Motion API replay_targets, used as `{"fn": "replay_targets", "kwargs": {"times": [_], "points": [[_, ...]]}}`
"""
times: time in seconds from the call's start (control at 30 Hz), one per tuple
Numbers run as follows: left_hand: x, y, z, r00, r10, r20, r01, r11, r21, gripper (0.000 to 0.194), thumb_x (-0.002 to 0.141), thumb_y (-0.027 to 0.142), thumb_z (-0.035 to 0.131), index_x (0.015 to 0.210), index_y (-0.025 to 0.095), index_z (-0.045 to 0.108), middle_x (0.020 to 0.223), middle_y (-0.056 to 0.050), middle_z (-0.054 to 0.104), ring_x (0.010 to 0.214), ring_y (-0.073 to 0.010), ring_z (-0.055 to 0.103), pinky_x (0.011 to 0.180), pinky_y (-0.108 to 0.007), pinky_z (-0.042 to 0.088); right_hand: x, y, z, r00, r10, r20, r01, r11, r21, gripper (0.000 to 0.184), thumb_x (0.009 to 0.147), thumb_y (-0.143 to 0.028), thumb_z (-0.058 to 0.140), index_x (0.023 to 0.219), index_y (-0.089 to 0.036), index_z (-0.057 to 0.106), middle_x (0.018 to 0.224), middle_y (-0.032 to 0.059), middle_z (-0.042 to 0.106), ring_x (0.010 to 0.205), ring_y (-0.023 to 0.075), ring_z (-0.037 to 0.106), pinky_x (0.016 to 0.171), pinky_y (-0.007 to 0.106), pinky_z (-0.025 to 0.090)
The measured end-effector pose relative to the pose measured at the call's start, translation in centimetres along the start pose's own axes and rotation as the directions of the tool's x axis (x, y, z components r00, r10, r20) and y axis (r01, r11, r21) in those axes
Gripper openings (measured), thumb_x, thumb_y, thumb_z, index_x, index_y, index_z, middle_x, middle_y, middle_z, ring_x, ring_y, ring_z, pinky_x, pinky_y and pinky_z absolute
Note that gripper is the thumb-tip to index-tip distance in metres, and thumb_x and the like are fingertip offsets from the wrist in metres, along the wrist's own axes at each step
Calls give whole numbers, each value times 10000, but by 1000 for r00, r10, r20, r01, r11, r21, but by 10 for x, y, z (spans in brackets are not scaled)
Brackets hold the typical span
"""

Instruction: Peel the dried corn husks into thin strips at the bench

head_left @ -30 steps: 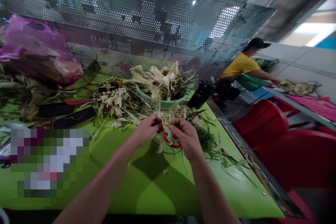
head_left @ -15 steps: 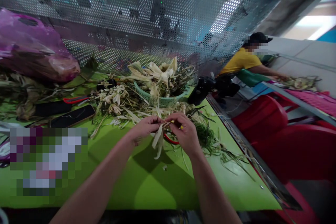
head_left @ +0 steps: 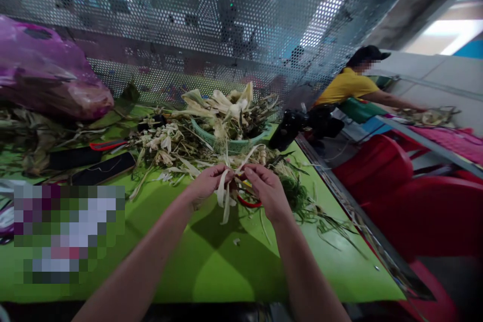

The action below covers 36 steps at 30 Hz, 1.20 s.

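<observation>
Pale husk strips (head_left: 225, 196) held above green table (head_left: 222, 266), strands dangling. Left hand (head_left: 212, 181), right hand (head_left: 266, 188) pinch strips between fingertips. Red-handled tool (head_left: 249, 203) just beneath, partly hidden by right hand. Green basket (head_left: 230, 145), heaped with dried husks (head_left: 226, 105), stands beyond.

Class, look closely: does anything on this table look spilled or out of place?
Loose dried plant pieces lie beside the heaped green basket, as if spilled; one pale scrap sits apart on the green tabletop.
</observation>
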State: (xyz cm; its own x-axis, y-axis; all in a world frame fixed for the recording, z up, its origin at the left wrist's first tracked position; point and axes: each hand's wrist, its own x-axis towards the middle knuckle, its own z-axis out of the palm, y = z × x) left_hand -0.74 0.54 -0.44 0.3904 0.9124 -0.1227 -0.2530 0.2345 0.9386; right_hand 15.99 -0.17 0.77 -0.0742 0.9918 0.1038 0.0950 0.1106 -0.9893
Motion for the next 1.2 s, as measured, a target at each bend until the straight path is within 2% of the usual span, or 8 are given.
{"fn": "replay_targets", "kwargs": {"times": [0.1, 0.27, 0.47, 0.63, 0.77, 0.97, 1.1, 1.2], "points": [[3, -2, -2, 997, 28, -66, -33, 996, -80, 276, 725, 408, 679, 773, 142, 622, 703, -26, 629, 598, -107, 567, 583, -226, 447, 1, 4, 0, 997, 2, 73, 3, 997, -78, 256, 758, -418, 662, 844, -177, 651, 688, 14, 637, 544, 120, 513, 463, 217, 368], [8, -8, -7, 990, 9, -140, -17, 998, -60, 239, 748, 373, 657, 735, 135, 640, 711, -43, 642, 681, -127, 586, 728, -259, 469, 1, 2, -1, 995, -97, -24, 91, 982, -165, 206, 715, -361, 711, 770, -174, 643, 645, -8, 569, 576, 119, 482, 513, 228, 374], [5, -6, -6, 995, 25, -95, -35, 995, -99, 206, 733, 339, 671, 769, 139, 646, 750, -42, 642, 699, -133, 591, 749, -271, 467, 1, 2, -2, 981, -185, -53, 167, 955, -246, 179, 756, -349, 676, 790, -177, 639, 709, 11, 572, 626, 139, 485, 562, 253, 393], [-1, 0, -2, 998, 60, -25, -59, 998, 17, 231, 718, 360, 698, 742, 147, 614, 642, -8, 581, 585, -102, 536, 590, -230, 428, 1, 4, -2, 947, -321, -22, 293, 890, -350, 134, 800, -314, 633, 800, -180, 642, 753, 23, 570, 690, 155, 513, 629, 271, 408], [3, -4, -3, 995, 79, -55, -78, 997, 22, 251, 713, 373, 704, 732, 145, 601, 637, -5, 598, 593, -104, 562, 613, -231, 450, 0, 1, -1, 922, -387, -13, 348, 843, -410, 108, 816, -290, 612, 802, -186, 637, 792, 26, 565, 711, 157, 521, 667, 278, 424], [9, -8, -2, 976, 110, -187, -133, 984, -117, 279, 663, 373, 743, 745, 146, 603, 682, -24, 661, 632, -124, 617, 681, -260, 502, 0, -1, -2, 893, -429, -140, 344, 848, -402, 184, 785, -261, 634, 958, -206, 610, 1015, 47, 559, 622, 114, 473, 602, 265, 424], [9, -8, -2, 962, 145, -230, -159, 986, -46, 265, 668, 373, 729, 732, 148, 604, 632, -2, 626, 568, -98, 567, 598, -223, 463, 0, 2, 1, 933, -359, -12, 328, 867, -375, 153, 815, -266, 599, 958, -214, 619, 948, 44, 607, 610, 128, 494, 566, 259, 413], [8, -9, -4, 974, 140, -179, -136, 990, 34, 258, 697, 381, 699, 738, 144, 605, 620, 2, 598, 551, -94, 530, 565, -220, 427, 2, 5, 2, 944, -323, 63, 323, 869, -374, 111, 828, -274, 585, 888, -203, 645, 823, 36, 626, 668, 160, 548, 615, 273, 435]]}}
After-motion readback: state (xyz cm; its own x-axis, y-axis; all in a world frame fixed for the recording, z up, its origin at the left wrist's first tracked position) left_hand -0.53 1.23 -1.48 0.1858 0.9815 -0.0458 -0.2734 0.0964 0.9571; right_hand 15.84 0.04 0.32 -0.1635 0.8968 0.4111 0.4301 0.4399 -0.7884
